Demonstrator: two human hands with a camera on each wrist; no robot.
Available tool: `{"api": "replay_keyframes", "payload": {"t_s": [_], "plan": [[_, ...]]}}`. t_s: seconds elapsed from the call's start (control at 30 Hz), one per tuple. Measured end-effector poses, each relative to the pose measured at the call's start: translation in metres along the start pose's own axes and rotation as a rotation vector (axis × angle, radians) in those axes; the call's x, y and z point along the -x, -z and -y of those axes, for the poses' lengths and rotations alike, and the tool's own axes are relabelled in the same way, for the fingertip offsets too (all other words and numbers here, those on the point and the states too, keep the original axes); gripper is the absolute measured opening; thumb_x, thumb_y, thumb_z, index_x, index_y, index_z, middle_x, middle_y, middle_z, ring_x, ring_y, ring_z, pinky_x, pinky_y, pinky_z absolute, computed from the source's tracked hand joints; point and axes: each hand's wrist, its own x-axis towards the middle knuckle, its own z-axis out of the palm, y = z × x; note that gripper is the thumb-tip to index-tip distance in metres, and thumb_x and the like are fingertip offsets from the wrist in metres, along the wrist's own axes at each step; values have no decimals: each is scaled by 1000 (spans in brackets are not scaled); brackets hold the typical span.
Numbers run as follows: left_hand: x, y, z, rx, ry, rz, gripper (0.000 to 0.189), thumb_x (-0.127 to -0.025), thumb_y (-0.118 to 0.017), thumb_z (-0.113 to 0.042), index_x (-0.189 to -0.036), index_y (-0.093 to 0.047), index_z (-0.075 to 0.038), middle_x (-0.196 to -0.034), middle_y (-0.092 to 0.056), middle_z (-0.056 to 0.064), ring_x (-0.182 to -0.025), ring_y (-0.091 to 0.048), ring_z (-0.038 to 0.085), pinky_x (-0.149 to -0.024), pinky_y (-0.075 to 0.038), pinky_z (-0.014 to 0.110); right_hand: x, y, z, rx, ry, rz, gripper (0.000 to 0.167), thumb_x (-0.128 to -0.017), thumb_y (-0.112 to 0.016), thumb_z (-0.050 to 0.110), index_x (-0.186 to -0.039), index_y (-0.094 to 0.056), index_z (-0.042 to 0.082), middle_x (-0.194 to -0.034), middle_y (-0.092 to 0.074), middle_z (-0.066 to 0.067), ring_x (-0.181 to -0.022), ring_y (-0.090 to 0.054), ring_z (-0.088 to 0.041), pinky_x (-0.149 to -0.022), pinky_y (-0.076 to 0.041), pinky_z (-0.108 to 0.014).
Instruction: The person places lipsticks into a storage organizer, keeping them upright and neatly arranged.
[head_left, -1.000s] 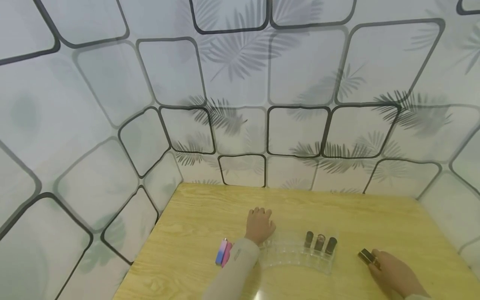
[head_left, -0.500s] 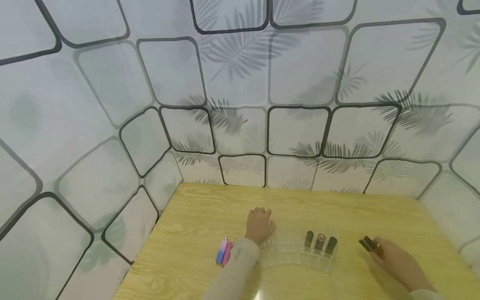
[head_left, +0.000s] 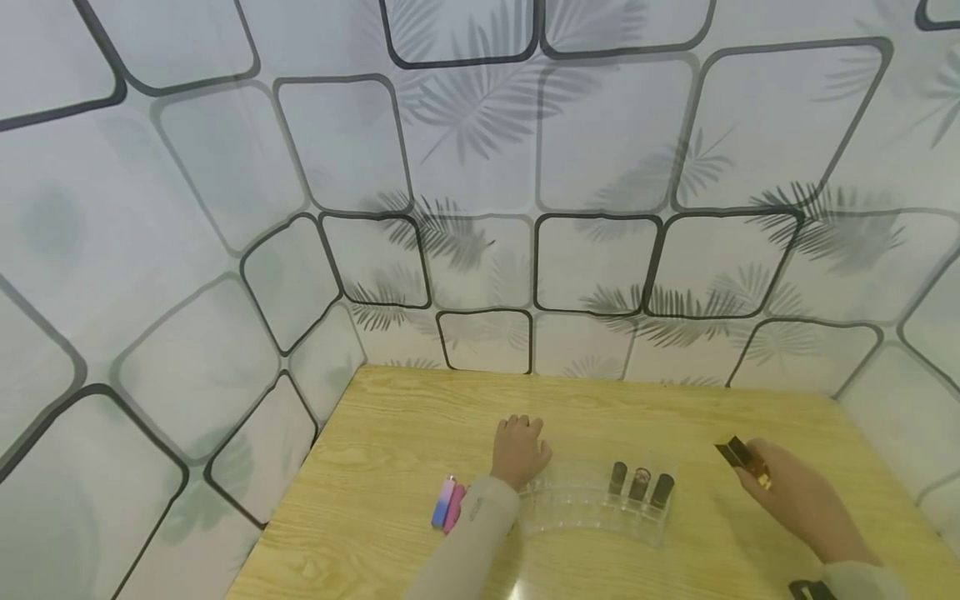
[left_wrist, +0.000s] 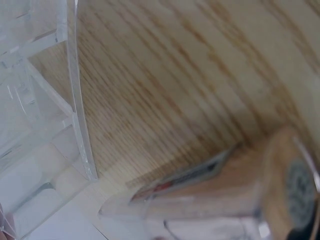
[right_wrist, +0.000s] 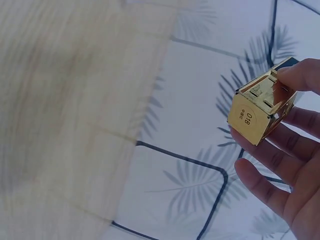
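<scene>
My right hand (head_left: 798, 492), at the right of the head view, pinches a black-and-gold lipstick (right_wrist: 257, 102) between thumb and fingers. In the right wrist view its square gold base, printed with a number and small characters, points out of the hand, raised over the table. My left hand (head_left: 518, 450) rests at the left end of a clear acrylic lipstick organizer (head_left: 577, 521), its fingers loosely bent. Three dark-capped lipsticks (head_left: 640, 483) stand in the organizer's right end. The left wrist view shows the organizer's clear wall (left_wrist: 77, 100) beside a pinkish tube (left_wrist: 205, 200) with a label.
A pink-to-blue tube (head_left: 443, 502) and a pink one (head_left: 454, 508) lie left of my left forearm. The wood-grain table (head_left: 420, 400) meets a wall covering (head_left: 480, 283) with grey leaves and rounded frames at its back and sides.
My right hand has risen and moved slightly away from me with the lipstick, turning so that more of the gold part shows. The left hand and the organizer have stayed put.
</scene>
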Motion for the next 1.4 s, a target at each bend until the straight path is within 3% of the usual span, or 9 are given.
{"api": "replay_keyframes", "payload": {"t_s": [0.47,0.7,1.03,1.4], "plan": [[1,-3,1,15,-2,-28,22,-76,-64,-29,-94,-69,-16,-75,-63,-3,-64,-48,10,-64,-38,23,-25,22,34,-23,87,-160,28,-77,-70,8,-98,-56,-3,-83,-66,-14,-72,-63,-30,-64,-51,-47],[1,-3,1,21,3,-26,23,-76,-65,-28,-95,-69,-15,-78,-65,-1,-66,-51,11,-65,-40,24,-38,26,59,-46,162,-272,30,-72,-74,6,-97,-59,0,-79,-65,-7,-69,-60,-23,-62,-49,-43],[0,-4,1,31,10,-24,24,-77,-63,-29,-96,-68,-15,-78,-65,-2,-68,-52,11,-65,-40,24,-52,16,84,-133,181,-260,33,-75,-72,8,-104,-57,-1,-88,-66,-16,-79,-64,-32,-69,-51,-49],[0,-7,2,23,-6,-52,23,-76,-64,-29,-93,-68,-15,-75,-63,-2,-65,-48,10,-63,-37,22,-67,-4,102,-195,245,-241,28,-75,-73,7,-99,-58,5,-85,-66,-6,-78,-63,-22,-68,-51,-41]]}}
